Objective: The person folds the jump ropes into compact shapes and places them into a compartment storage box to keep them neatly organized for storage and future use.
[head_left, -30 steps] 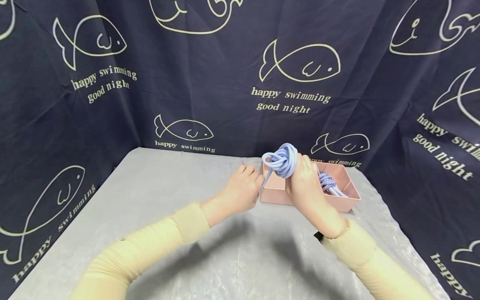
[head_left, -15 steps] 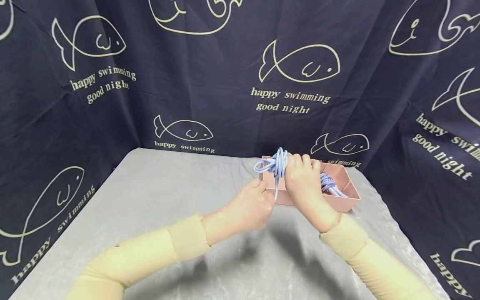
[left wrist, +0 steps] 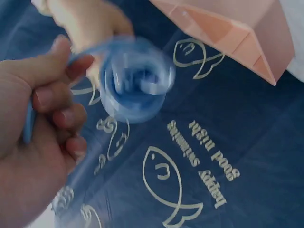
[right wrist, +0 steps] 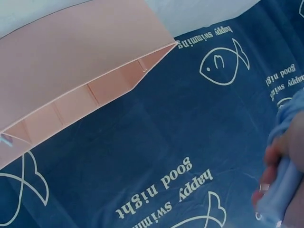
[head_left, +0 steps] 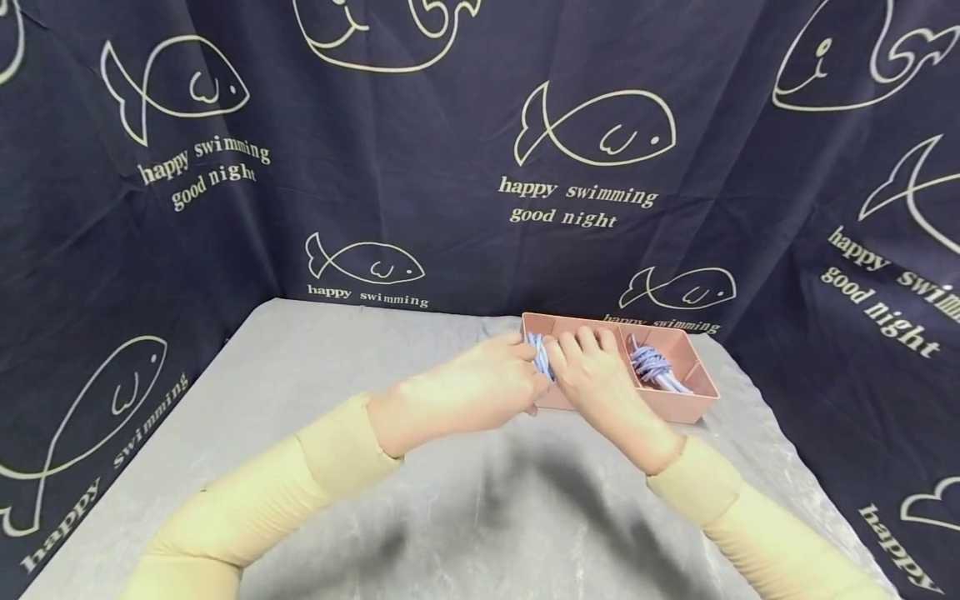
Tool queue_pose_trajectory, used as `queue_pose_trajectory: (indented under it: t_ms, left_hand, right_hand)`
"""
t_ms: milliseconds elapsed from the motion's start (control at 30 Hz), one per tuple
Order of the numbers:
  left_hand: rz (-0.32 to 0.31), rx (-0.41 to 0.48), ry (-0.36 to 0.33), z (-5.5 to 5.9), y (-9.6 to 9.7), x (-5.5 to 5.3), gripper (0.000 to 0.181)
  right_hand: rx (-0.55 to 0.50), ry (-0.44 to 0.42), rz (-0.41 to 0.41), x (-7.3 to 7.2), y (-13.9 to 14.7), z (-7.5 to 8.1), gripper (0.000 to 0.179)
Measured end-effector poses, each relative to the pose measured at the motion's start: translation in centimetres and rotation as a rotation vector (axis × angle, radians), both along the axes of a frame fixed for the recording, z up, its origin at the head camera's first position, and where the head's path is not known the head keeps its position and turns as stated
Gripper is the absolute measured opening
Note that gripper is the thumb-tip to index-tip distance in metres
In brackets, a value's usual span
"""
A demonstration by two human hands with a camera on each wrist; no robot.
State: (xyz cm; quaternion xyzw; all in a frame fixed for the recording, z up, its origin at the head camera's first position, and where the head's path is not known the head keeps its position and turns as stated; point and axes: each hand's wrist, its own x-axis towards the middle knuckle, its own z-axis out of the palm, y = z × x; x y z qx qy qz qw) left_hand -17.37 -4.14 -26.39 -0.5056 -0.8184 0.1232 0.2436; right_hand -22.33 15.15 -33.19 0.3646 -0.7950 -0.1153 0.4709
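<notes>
A coiled light blue cord (head_left: 540,357) hangs between my two hands, above the left end of the pink divided box (head_left: 675,407). My right hand (head_left: 600,379) grips the bundle; in the right wrist view, its fingers curl round the cord (right wrist: 281,192). From the left, my left hand (head_left: 487,383) holds the cord's loose strand, which passes through its curled fingers in the left wrist view. There the wound coil (left wrist: 135,107) is blurred. Most of the bundle is hidden behind the hands in the head view.
Another wound blue cord bundle (head_left: 651,365) lies in the right compartment of the box. The box stands near the back right of the grey cloth-covered table (head_left: 337,367). Dark blue fish-print curtains (head_left: 450,167) enclose the back and sides.
The left hand drops under the bundle, then rises to its left side with the strand. The right hand lowers and tips the bundle down to the left, bringing both hands close together.
</notes>
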Motion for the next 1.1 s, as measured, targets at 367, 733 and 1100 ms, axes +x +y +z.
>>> queue_pose_trajectory:
  t_ms: [367,733,1100]
  left_hand:
    - [-0.382,0.541,-0.496,0.8,-2.4,-2.8,0.018]
    - [-0.483,1.017,-0.362,-0.8,-1.1,-2.6,0.014]
    - [-0.144,0.979,-0.142,-0.9,-0.6,-1.0,0.011]
  right_hand:
    - [0.13,-0.112,0.264,1.6,0.4,2.5,0.011]
    - [-0.134,-0.264,0.328,2.1,0.1,2.8,0.031]
    - [-0.213,-0.294,0.265,1.6,-0.2,1.9,0.022]
